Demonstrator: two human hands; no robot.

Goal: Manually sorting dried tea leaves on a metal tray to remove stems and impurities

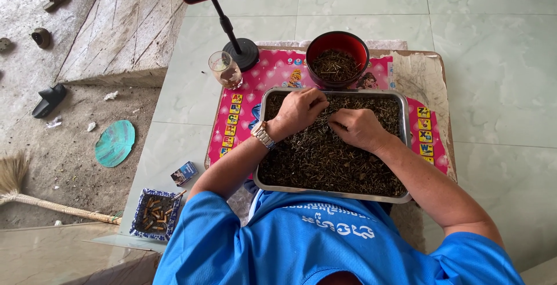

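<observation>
Hands sit together over the far half of the metal tray [262, 146], a little above the middle of the frame. We see our left hand [299, 111], with a wristwatch [263, 135] on its wrist, lying knuckles up on the dark dried plant bits [325, 163] that fill the tray; its fingers curl down and inward, tips pinched toward the right hand. Our right hand [357, 127] lies just beside it, also curled, fingertips pointing left toward the other hand. Both look closed narrowly on small bits of the material at the point where they nearly meet, though whatever they pinch is too small for us to make out.

The tray runs with its long axis left to right across the frame, resting on a pink patterned mat [272, 73] on a low table [426, 70]. The loose material spreads from the hands toward the bottom of the frame, so most of it lies on the near side, between hands and body.

Directly above the hands, touching the tray's far rim, stands a red bowl [337, 44] holding more of the same dark bits. It lies between the two hands' lines of reach, and we judge neither clearly closer.

A glass [224, 69] and a phone stand [241, 52] sit to the upper left, well apart from both hands.
</observation>
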